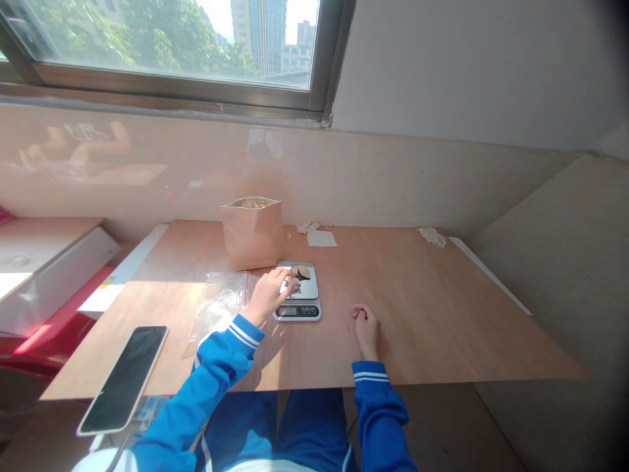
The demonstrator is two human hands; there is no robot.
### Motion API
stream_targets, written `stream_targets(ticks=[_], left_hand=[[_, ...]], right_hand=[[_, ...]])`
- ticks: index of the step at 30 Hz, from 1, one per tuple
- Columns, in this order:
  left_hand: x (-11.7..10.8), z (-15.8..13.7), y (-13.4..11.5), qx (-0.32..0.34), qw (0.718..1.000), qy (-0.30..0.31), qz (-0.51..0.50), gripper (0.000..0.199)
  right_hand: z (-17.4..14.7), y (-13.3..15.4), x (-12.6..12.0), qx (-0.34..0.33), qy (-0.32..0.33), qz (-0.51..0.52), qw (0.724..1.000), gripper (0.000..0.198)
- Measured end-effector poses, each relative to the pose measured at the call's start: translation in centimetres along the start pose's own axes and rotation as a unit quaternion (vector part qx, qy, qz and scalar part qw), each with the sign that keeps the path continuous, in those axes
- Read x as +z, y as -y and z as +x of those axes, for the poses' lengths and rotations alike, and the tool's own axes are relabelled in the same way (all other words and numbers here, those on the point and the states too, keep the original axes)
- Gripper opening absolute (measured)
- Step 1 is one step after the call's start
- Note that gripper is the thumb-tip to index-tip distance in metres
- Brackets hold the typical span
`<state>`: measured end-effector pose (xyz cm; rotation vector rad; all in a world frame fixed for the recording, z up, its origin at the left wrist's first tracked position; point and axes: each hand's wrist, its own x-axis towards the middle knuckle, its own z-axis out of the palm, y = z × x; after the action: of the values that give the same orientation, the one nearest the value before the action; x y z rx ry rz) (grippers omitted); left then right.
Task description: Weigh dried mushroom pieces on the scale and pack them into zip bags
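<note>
The wooden tabletop (442, 314) spreads out in front of you. Toward its far side, a brown paper bag (254, 236) stands upright with its mouth open and pale brown contents showing inside. Nearer to you, left of centre, lies crumpled clear plastic (216, 301), partly under your left forearm. Farther left, a dark-screened phone (125, 380) lies at a slant, reaching past the table's near edge in your view. The kitchen scale (308, 290) sits just in front of the paper bag, between your two hands, its display and buttons toward you.

Your left hand (269, 295) comes in over the scale's left side, palm down, fingers extended and slightly bent above the pan; you can't tell from here whether the fingertips are pinching a piece. Your right hand (366, 328) rests on the table right of the scale, apart from it, fingers curled in loosely.

A white sheet (322, 238) lies beyond the scale, and a crumpled tissue (432, 237) near the far right corner. Smallest are the dried brown pieces (301, 271) on the pan: right at your left fingertips, well apart from your right hand.
</note>
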<state>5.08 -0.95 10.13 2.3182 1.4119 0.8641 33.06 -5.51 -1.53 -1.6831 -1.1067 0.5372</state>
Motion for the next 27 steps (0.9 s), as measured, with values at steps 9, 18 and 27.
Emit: stream_targets(ticks=[9,18,27], left_hand=[[-11.1,7.8,1.6,-0.043,0.957,-0.246,0.15,0.028],[-11.0,6.7,2.6,-0.058,0.968,-0.16,0.186,0.034],[-12.1,5.1,0.2,-0.125,0.973,-0.029,0.194,0.027]], right_hand=[[0.0,0.1,0.1,-0.001,-0.003,0.011,1.0,0.024],[-0.1,0.4,0.0,-0.005,0.0,-0.006,1.0,0.024],[0.0,0.2,0.0,-0.004,0.003,-0.001,1.0,0.025]])
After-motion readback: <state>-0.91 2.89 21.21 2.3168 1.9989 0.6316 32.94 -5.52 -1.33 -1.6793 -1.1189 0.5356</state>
